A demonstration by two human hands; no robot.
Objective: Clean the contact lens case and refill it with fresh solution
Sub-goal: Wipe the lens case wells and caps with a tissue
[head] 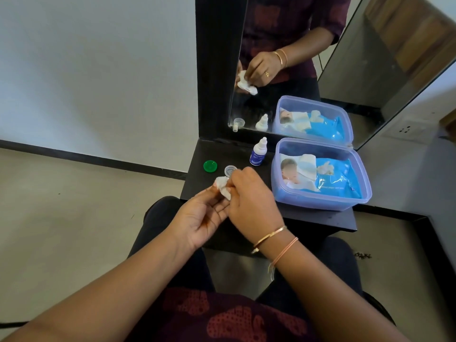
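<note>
Both hands meet over the front of the black shelf [328, 219]. My left hand [197, 218], palm up, holds a crumpled white tissue [222, 185] at its fingertips. From the right, my right hand [251, 201] pinches the same tissue. Whether a lens case part is wrapped inside the tissue I cannot tell. A clear round lens-case cap [230, 169] lies on the shelf just beyond my right fingertips. A green cap [210, 166] lies to its left. The small white-and-blue solution bottle [258, 154] stands upright behind them, capped.
An open lilac plastic box [320, 203] holding a blue wet-wipe pack and tissues fills the shelf's right side. A mirror [308, 33] rises behind the shelf and reflects the hands and objects. My knees are below the shelf's front edge.
</note>
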